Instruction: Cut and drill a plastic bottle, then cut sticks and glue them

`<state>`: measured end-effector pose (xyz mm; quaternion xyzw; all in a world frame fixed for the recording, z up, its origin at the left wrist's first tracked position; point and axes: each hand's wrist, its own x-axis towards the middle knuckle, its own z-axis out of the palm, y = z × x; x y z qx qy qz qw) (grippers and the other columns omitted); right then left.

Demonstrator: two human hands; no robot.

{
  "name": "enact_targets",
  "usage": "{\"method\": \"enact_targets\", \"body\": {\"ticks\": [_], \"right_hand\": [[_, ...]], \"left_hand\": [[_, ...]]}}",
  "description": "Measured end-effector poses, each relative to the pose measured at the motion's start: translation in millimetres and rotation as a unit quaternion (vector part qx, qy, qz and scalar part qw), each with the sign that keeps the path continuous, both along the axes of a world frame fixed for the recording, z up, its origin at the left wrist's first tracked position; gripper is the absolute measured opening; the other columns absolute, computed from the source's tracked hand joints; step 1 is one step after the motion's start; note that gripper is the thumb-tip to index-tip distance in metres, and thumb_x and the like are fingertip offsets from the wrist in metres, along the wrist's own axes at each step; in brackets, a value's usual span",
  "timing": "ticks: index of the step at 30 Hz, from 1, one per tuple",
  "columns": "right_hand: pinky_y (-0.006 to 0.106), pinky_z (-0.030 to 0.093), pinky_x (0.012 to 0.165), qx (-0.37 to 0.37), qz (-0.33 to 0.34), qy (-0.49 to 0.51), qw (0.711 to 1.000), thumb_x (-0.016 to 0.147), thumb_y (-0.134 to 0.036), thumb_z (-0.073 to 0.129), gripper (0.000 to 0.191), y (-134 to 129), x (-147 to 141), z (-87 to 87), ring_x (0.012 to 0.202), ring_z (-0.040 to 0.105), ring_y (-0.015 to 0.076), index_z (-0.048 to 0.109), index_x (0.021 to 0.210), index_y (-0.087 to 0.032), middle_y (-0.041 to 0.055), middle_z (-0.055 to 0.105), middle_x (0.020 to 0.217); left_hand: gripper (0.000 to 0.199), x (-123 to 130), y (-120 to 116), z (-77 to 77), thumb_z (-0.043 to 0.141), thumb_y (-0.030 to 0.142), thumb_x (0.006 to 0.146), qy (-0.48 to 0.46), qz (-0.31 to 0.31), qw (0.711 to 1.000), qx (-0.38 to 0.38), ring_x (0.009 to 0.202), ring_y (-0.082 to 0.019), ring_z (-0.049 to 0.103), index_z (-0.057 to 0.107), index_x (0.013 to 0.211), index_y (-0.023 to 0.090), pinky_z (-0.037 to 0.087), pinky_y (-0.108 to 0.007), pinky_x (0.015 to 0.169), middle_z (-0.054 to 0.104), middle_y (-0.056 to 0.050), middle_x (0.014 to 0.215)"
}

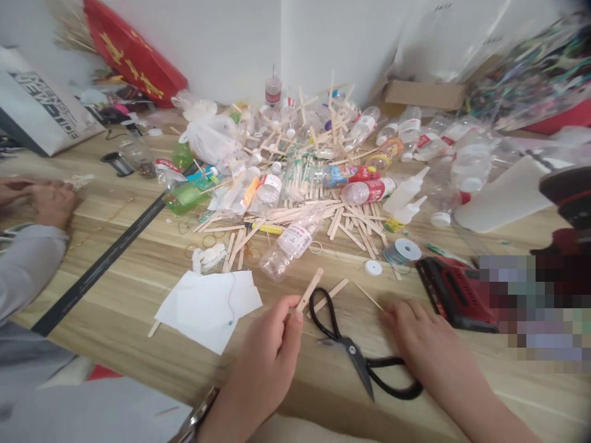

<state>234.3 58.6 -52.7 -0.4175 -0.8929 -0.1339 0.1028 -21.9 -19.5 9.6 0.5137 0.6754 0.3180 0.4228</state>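
My left hand (263, 357) pinches a wooden craft stick (313, 285) upright between thumb and fingers; small dark holes show in the stick. To the right, my right hand (427, 341) rests low over the table, its fingers closed on the end of a thin wooden skewer (368, 296). Black-handled scissors (352, 350) lie between my hands, blades toward me. Behind their upper loop lies another craft stick (339, 287). Left of my left hand are white paper sheets (203, 314) with a thin thread across them.
Plastic bottles (289, 246) and a heap of craft sticks (295, 212) cover the table's middle. A spool (401, 251), glue bottles (406, 191) and a red-black power tool (455, 292) stand right. Another person's hands (53, 200) work at far left, beyond a black strip (106, 264).
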Motion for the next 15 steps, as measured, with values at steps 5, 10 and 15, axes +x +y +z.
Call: {"method": "enact_targets", "body": {"ticks": [5, 10, 15], "right_hand": [[0.025, 0.048, 0.051, -0.076, 0.047, 0.111, 0.99, 0.103, -0.024, 0.033, 0.019, -20, -23, 42.4, 0.062, 0.064, 0.0164, 0.051, 0.101, -0.018, 0.0044, 0.062, 0.077], [0.022, 0.05, 0.053, -0.101, 0.115, 0.119, 0.981, 0.104, -0.021, 0.028, 0.025, -39, -44, 60.7, 0.077, 0.067, 0.0156, 0.05, 0.116, -0.018, 0.0053, 0.066, 0.089], [0.022, 0.046, 0.045, -0.098, 0.106, 0.104, 0.984, 0.104, -0.02, 0.026, 0.026, -40, -49, 60.4, 0.071, 0.066, 0.015, 0.051, 0.113, -0.019, 0.0042, 0.065, 0.087]], "left_hand": [[0.032, 2, 1, -1.3, 0.032, 0.038, 0.098, 0.093, -0.012, 0.995, 0.018, 0.064, -0.018, 0.056, 0.058, 0.094, 0.021, 0.035, -0.027, 0.054, 0.055, 0.001, 0.066], [0.029, 1, 0, -4.4, 0.032, 0.034, 0.099, 0.164, -0.006, 0.985, 0.056, 0.073, -0.021, 0.061, 0.057, 0.089, 0.023, 0.042, -0.03, 0.063, 0.063, -0.001, 0.073], [0.027, 0, -4, -5.5, 0.032, 0.03, 0.1, 0.211, -0.011, 0.973, 0.091, 0.072, -0.021, 0.061, 0.056, 0.089, 0.023, 0.043, -0.03, 0.063, 0.063, -0.001, 0.071]]}}
